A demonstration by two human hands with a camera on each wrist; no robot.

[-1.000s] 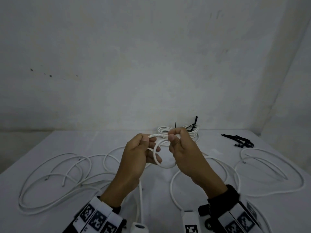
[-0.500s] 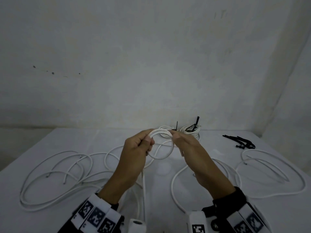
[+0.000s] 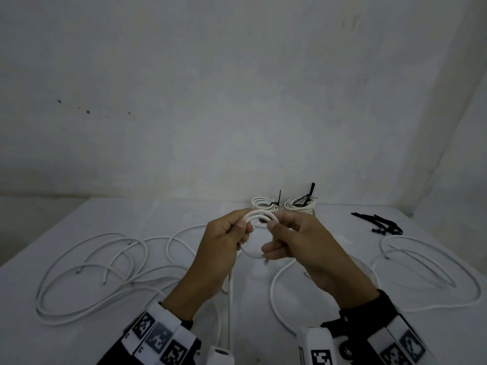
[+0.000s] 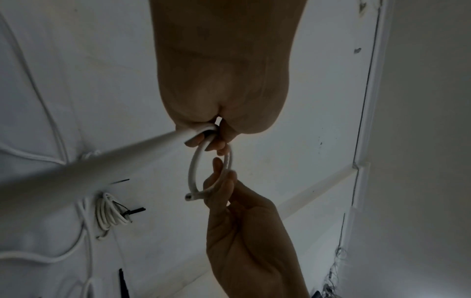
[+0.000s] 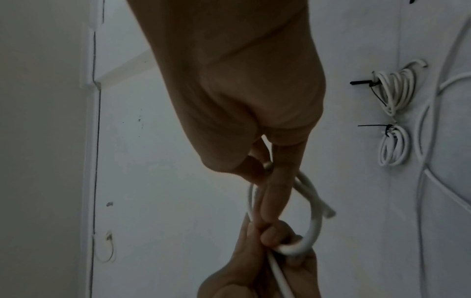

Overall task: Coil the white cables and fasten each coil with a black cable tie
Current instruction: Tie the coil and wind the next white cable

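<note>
Two tied white cable coils (image 3: 283, 202) sit at the bench's far edge; the left hand (image 3: 224, 248) and right hand (image 3: 297, 246) pinch a first small loop of thin white cable (image 3: 259, 216); several cables lie loose.

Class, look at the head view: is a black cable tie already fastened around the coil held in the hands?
No; the held coil is bare white cable, with no tie on it.

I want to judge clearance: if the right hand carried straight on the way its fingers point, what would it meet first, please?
Most likely the left hand: the right hand points across the small loop both pinch, with little gap. Depth is unclear.
</note>
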